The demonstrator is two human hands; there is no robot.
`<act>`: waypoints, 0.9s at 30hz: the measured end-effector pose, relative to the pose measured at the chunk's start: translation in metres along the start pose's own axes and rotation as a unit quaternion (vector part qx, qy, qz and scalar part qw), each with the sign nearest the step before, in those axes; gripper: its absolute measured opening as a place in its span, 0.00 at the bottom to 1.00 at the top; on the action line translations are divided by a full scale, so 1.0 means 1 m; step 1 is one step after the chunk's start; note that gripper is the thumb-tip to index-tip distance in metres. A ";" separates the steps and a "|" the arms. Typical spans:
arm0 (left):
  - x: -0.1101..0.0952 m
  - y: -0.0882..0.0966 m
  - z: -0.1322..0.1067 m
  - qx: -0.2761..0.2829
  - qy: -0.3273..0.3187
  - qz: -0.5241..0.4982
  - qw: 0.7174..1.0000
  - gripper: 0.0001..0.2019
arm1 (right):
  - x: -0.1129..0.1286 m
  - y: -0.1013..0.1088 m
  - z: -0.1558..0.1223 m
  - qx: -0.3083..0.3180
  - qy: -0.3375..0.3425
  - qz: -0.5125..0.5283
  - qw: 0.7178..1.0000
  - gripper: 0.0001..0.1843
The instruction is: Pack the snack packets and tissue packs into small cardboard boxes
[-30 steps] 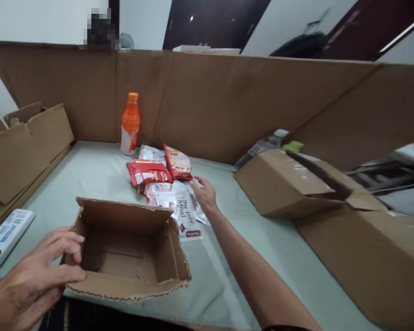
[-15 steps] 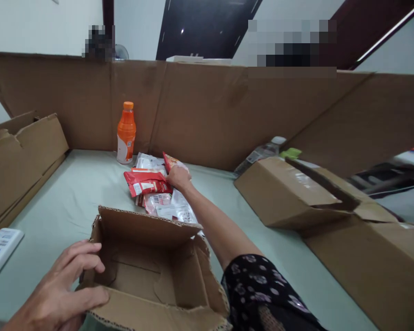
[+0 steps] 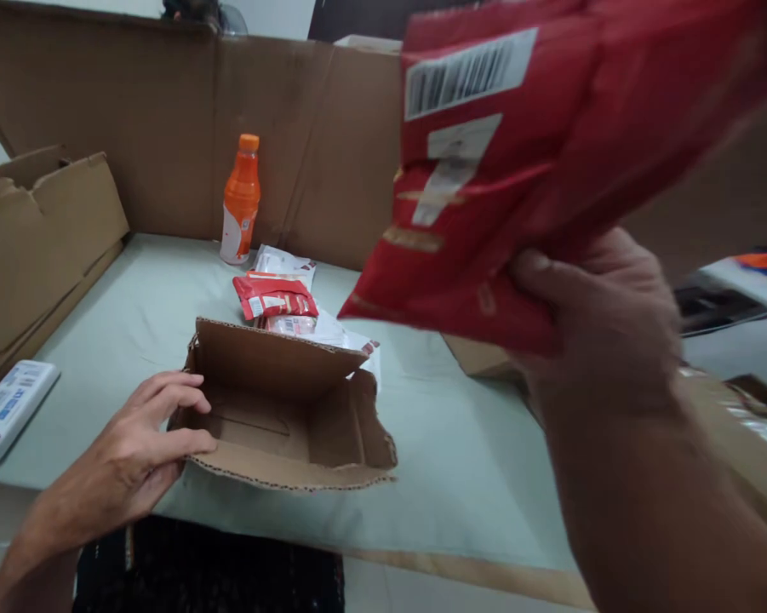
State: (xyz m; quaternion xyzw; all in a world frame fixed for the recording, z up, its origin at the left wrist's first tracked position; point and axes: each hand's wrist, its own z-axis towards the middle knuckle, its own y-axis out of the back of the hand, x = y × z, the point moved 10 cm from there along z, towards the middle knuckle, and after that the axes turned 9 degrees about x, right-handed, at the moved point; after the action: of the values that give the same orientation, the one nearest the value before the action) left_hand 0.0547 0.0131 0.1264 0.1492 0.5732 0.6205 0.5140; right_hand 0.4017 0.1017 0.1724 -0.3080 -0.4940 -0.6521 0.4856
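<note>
Flat red plastic-film packet (image 3: 517, 196) looks glossy, creased; open brown rectangular cardboard box (image 3: 274, 353) is matt, rough-edged; slim orange plastic bottle (image 3: 241, 191) looks smooth.

No word comes through legibly for you. A barcode (image 3: 469, 75) faces you on the red packet (image 3: 568, 162) in your right hand (image 3: 603, 302), above a pale, 7-like shape too blurred to confirm as a numeral. Blue print on the white device (image 3: 16, 410) at left is too small to read, as is a square mark on the orange bottle (image 3: 241, 200). A smaller barcode (image 3: 290, 325) marks a pink packet (image 3: 307, 324) on the counter (image 3: 447, 477).
</note>
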 end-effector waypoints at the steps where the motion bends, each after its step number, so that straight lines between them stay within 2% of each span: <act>1: -0.001 0.000 0.000 0.002 0.000 0.003 1.000 0.23 | 0.019 -0.009 -0.014 -0.003 0.020 0.034 0.999 0.17; 3: -0.002 0.001 -0.001 -0.003 0.002 0.010 1.000 0.23 | 0.050 -0.039 -0.032 0.045 0.047 0.060 0.996 0.08; 5: -0.003 0.002 -0.003 -0.017 0.010 0.016 1.000 0.22 | 0.066 -0.087 -0.042 0.183 0.043 -0.003 0.982 0.03; 7: -0.003 0.002 -0.008 -0.033 0.022 0.015 0.999 0.22 | 0.067 -0.129 -0.051 0.312 0.030 -0.102 0.944 0.09; 9: -0.001 0.002 -0.013 -0.045 0.038 0.014 0.998 0.21 | 0.058 -0.160 -0.056 0.394 0.003 -0.184 0.900 0.14; 13: -0.004 0.004 -0.018 -0.048 0.034 0.049 0.997 0.19 | 0.032 -0.203 -0.058 0.480 -0.049 -0.271 0.833 0.16; 16: -0.018 0.009 -0.011 -0.042 -0.008 0.113 0.993 0.16 | 0.021 -0.232 -0.061 0.526 -0.042 -0.298 0.796 0.15; 19: -0.027 0.004 0.002 -0.004 -0.034 0.119 0.992 0.17 | 0.016 -0.252 -0.071 0.581 -0.028 -0.309 0.753 0.15; 21: -0.028 -0.003 0.011 0.030 -0.039 0.092 0.995 0.19 | 0.022 -0.250 -0.079 0.605 -0.011 -0.299 0.738 0.14; 22: -0.027 -0.006 0.014 0.041 -0.040 0.078 0.995 0.19 | 0.029 -0.242 -0.078 0.596 0.003 -0.282 0.752 0.15; 23: -0.026 -0.009 0.016 0.049 -0.040 0.066 0.996 0.18 | 0.038 -0.227 -0.072 0.569 0.018 -0.254 0.782 0.15; 25: -0.023 -0.013 0.018 0.054 -0.048 0.054 0.996 0.15 | 0.050 -0.180 -0.050 0.468 0.041 -0.179 0.864 0.15; 27: -0.023 -0.012 0.017 0.039 -0.061 0.050 0.996 0.15 | 0.034 -0.120 -0.022 0.341 0.019 -0.120 0.932 0.16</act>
State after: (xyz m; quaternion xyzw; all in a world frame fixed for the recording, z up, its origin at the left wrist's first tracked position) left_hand 0.0834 0.0020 0.1301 0.2357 0.5565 0.6122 0.5099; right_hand 0.2799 0.0744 0.1535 -0.0497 -0.7106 -0.5036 0.4889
